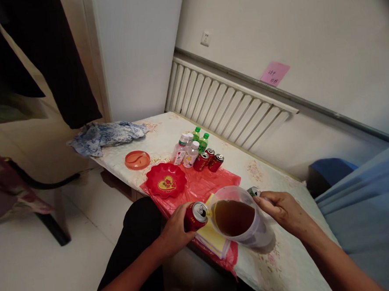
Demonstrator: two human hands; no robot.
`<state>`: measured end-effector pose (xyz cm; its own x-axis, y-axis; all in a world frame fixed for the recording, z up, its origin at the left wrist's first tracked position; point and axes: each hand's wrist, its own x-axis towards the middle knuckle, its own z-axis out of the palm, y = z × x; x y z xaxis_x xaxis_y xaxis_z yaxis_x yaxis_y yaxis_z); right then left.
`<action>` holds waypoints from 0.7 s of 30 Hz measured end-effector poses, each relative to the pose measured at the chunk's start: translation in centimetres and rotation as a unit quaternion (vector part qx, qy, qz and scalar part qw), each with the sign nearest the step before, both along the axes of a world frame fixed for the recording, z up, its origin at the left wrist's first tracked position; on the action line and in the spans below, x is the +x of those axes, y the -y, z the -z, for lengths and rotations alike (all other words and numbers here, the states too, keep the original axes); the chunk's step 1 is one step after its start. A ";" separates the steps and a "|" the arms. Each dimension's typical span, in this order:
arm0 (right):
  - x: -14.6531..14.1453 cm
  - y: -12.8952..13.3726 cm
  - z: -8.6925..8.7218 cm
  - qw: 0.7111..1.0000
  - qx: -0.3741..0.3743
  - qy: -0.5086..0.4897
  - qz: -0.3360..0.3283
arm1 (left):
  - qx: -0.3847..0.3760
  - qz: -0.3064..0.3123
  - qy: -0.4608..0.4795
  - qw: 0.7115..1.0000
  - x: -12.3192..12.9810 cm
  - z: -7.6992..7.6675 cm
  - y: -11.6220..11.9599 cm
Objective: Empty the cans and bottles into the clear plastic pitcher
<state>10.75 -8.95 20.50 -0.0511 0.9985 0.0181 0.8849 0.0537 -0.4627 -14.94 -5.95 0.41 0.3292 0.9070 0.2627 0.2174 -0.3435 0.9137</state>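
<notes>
My left hand (175, 230) is wrapped round a red can (195, 217), tilted so that its opened top faces the rim of a translucent plastic pitcher (264, 240). Yellowish liquid shows between the can's mouth and the pitcher. Dark brown liquid (235, 217) stands inside the pitcher, which leans toward me. At its right side my right hand (279, 208) is closed on the handle, mostly hidden by the fingers. The top of a green can (254, 191) shows beside my right fingertips, partly behind the pitcher. Under the pitcher's left side lies a yellow paper stack (213, 241).
A red scalloped plate (166, 180) rests on red plastic sheeting (200, 184). Behind are red cans (216, 162), bottles with white caps (190, 154) and green-capped bottles (203, 142). An orange dish (137, 160) and patterned cloth (110, 136) lie left. A radiator (225, 104) lines the wall.
</notes>
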 end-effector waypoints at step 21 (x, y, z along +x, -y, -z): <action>-0.4 -0.1 -0.3 1.000 -0.015 0.015 0.001 | 0.008 -0.001 -0.001 1.000 -0.1 0.3 -0.1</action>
